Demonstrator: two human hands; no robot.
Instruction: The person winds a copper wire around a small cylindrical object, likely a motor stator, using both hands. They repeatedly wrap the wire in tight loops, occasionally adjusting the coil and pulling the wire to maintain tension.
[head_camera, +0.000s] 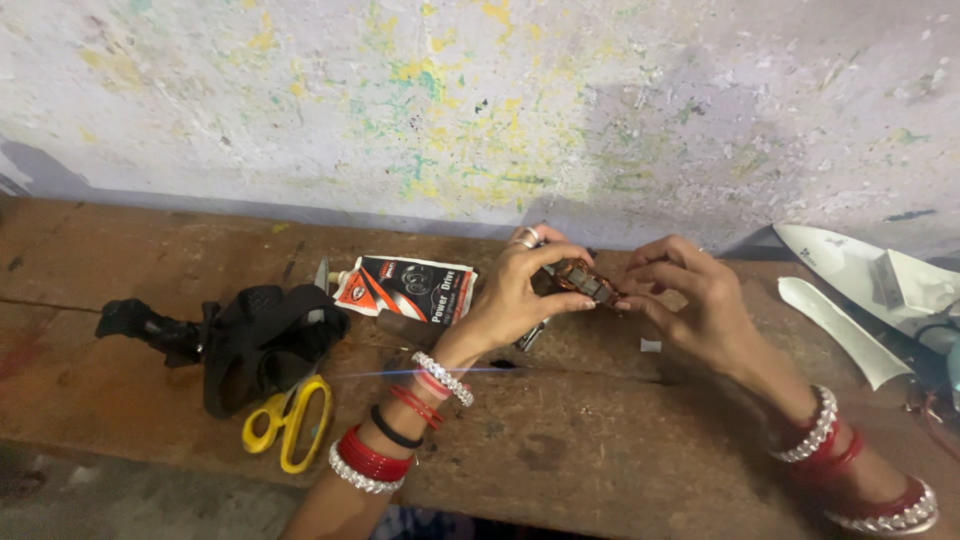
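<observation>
Two hands are pinching one small copper-wound part (583, 279) above the wooden bench (560, 440): left hand (520, 290) gripping its near end, right hand (690, 300) its far end (light, rigid; windings probably delicate, so the ends are safest).

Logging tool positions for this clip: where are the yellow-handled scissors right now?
In the head view, the yellow-handled scissors lie on the wooden bench, lower left, beside the black strap and left of the left hand.
</observation>
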